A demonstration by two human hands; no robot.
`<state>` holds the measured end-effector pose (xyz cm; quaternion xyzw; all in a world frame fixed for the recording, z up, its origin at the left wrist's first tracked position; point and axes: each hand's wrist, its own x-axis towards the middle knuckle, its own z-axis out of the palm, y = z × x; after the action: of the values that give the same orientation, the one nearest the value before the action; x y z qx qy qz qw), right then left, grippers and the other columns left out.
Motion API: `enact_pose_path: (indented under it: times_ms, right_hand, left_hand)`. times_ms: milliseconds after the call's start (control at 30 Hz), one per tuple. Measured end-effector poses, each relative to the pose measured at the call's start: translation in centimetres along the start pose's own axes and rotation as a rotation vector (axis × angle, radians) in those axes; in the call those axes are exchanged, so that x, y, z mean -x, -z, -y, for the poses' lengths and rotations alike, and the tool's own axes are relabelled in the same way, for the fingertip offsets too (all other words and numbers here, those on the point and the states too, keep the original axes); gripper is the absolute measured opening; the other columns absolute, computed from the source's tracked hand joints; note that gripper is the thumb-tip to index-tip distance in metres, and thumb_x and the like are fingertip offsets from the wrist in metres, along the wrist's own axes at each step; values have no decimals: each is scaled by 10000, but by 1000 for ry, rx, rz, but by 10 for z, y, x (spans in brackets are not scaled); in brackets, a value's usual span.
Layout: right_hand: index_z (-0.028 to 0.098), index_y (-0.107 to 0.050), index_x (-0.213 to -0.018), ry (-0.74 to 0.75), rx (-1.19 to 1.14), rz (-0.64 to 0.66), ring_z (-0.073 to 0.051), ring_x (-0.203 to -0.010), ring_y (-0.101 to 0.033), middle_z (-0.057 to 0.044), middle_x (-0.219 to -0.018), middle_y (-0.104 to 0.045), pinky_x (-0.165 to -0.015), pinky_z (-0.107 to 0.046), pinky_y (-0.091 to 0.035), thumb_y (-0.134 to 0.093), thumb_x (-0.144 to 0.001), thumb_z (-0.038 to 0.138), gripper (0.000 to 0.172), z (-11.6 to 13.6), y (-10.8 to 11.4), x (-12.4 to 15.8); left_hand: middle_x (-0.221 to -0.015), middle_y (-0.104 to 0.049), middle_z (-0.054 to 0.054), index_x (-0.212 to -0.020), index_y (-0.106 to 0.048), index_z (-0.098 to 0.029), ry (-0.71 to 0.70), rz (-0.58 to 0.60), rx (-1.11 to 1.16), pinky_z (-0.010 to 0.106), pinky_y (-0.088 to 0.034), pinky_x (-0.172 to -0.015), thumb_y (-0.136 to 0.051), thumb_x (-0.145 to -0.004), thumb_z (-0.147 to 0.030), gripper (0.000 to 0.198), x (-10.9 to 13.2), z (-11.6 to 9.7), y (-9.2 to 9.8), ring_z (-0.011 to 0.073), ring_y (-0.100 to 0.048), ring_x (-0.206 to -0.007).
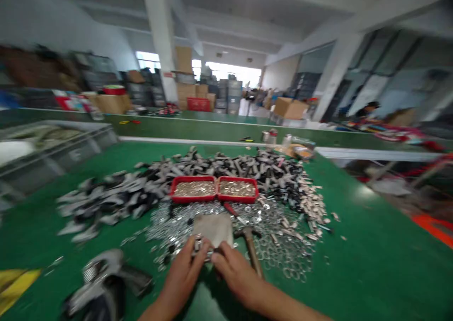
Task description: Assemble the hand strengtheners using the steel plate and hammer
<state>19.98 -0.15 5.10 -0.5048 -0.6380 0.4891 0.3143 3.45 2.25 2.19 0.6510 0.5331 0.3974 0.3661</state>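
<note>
A small metal piece (199,246) sits at the near edge of a flat grey-brown block (214,227), in the middle of the green surface (371,264). The left hand (182,276) pinches it between thumb and fingers. The right hand (237,276) has its fingers bent together against the piece's other side, but the blur hides whether they actually grip it.

The piece is small and looks slick, so a loose pinch could drop it into the spread of silver rings (283,252) around the block, where it would be hard to pick out. The hammer (252,248) lies just beside the right hand — a nudge of the wrist could roll its handle and scatter rings. The red trays (214,189) behind the block look brim-full, and a bump could spill them into the dark heap of parts (226,165).
</note>
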Motion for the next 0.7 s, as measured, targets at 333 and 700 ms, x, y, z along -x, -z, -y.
enact_pose_path:
  times_ms: [333, 700]
  right_hand:
    - [209, -575, -863, -125, 178, 203, -198, -577, -603, -73, -713, -666, -541, -305, -439, -283, -906, 723, 592, -35, -3, -10]
    - [214, -548, -853, -387, -211, 443, -148, -402, -447, -37, -611, -591, -391, -270, -359, -98, -869, 786, 728, -22, -15, -8]
  left_hand:
    - [-937, -634, 38, -1006, -582, -183, 61, 107, 130, 293, -451, -827, -432, -968, -475, 330, 3, 20, 13, 181, -564, -860]
    - [-882, -609, 35, -926, -558, -192, -15, 135, 29, 281, -428, -761, -455, -963, -470, 299, 13, 17, 14, 170, -532, -794]
